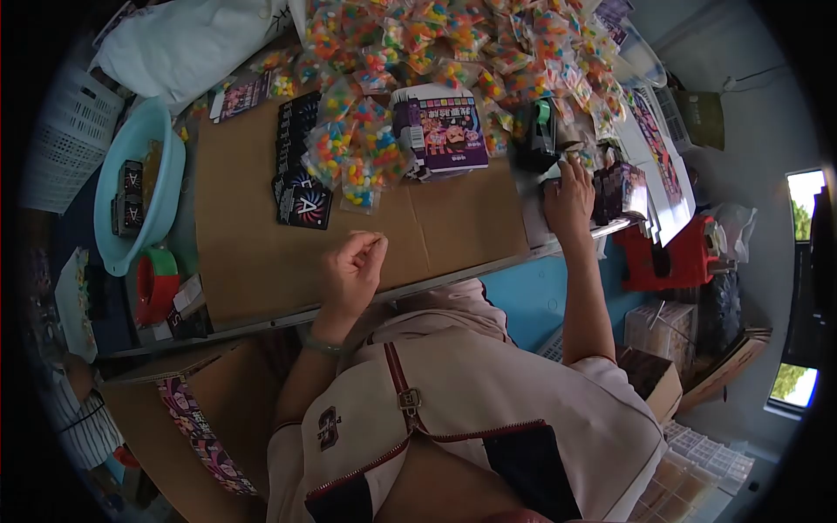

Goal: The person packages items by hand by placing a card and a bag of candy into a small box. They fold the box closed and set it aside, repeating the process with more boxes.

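Observation:
My left hand (356,272) is raised over the front part of a cardboard sheet (235,253), its fingers curled together; whether it holds anything is too small to tell. At the right, my right hand (571,199) reaches to the table beside a black tape dispenser (539,138) and a group of small dark purple packs (621,190); its fingertips are partly hidden. Between the hands, farther back, lie a stack of purple printed cards (445,135) and clear bags of colourful candy (357,148). Black cards (303,202) overlap in a column left of the candy bags.
Many candy bags (453,39) cover the table's back. A blue basin (109,205) with black packs and a red tape roll (157,286) are at the left. Below the table are an open carton (139,418) at the left and a red stool (667,261) at the right.

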Tool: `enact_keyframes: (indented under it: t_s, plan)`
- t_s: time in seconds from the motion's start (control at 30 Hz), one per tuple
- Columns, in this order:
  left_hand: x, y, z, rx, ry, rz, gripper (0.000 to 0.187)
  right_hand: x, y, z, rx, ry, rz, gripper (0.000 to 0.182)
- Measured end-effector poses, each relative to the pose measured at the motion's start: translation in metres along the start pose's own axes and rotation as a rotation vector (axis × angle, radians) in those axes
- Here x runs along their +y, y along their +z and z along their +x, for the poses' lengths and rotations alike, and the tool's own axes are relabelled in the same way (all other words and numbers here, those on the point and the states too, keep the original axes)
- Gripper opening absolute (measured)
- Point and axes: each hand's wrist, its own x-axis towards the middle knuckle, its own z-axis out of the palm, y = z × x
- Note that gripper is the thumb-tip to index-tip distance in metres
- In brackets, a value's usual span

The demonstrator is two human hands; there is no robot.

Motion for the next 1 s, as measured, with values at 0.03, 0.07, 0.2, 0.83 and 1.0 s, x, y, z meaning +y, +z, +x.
enact_keyframes:
  t_s: [0.03,0.07,0.2,0.83,1.0]
  plan:
    - [0.003,0.003,0.008,-0.015,-0.033,-0.013,0.014,-0.016,-0.008,0.012,0.075,-0.010,0.133,0.033]
    - [0.007,0.007,0.014,-0.036,-0.068,-0.024,0.015,-0.041,-0.019,0.028,0.123,-0.045,0.311,0.027]
    - [0.034,0.045,0.072,0.031,0.251,0.207,0.025,-0.111,0.001,0.093,0.156,-0.390,0.592,0.024]
    - [0.003,0.064,0.074,0.118,0.556,0.435,0.085,-0.170,-0.062,0.081,-0.324,-0.299,0.708,0.013]
    - [0.036,0.020,0.031,0.239,0.660,0.718,0.067,-0.217,-0.049,0.023,-0.221,-0.178,0.990,0.010]
